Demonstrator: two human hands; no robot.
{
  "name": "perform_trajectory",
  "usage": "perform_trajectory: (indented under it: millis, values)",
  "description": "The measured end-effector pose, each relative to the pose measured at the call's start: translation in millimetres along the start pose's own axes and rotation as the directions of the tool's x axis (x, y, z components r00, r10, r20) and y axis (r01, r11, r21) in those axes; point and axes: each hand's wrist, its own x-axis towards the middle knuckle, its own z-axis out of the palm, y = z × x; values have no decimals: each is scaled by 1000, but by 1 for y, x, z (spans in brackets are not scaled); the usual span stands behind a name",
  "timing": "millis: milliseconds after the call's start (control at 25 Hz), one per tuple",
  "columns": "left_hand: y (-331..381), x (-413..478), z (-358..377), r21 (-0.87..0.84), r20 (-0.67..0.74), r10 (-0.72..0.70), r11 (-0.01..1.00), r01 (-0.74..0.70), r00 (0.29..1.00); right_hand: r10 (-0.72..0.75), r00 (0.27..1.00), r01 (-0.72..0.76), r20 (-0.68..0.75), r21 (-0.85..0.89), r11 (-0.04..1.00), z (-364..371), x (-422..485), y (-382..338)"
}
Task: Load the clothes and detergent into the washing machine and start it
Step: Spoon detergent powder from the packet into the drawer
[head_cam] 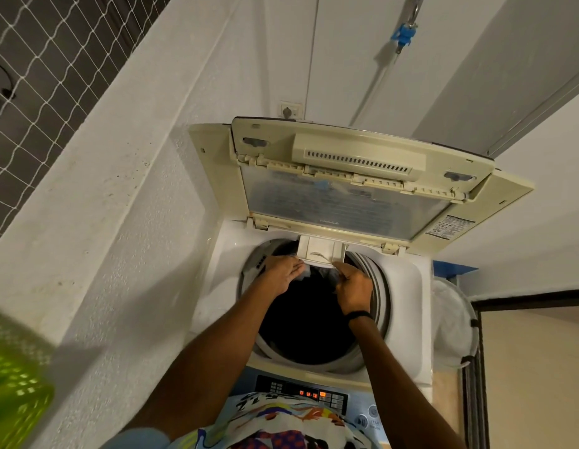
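Detergent drawer [321, 251], pulled out at drum's far rim beneath raised lid [346, 176]; long axis points toward person. Left hand [283, 275] touches its left corner, fingers extended; right hand [353, 288] curled at right corner. Clothes [314, 306] below.

White walls [126, 176], netted window [39, 59] left, wall socket [289, 110]

I see a top-load washing machine [408, 286] as the carrier here, lid [346, 189] folded up and back. Drum [314, 319] is dark inside, with dark clothes [317, 277] at its far edge. A small detergent drawer [322, 251] sticks out over the drum's far rim. Control panel [301, 392] at near edge, orange display lit.
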Motion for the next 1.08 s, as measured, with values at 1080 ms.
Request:
perform_trajectory:
  millis: [1080]
  values:
    - [32, -193, -85, 74, -96, 626, 780, -621, 774, 216, 861, -488, 461, 868, 94, -36, -52, -113]
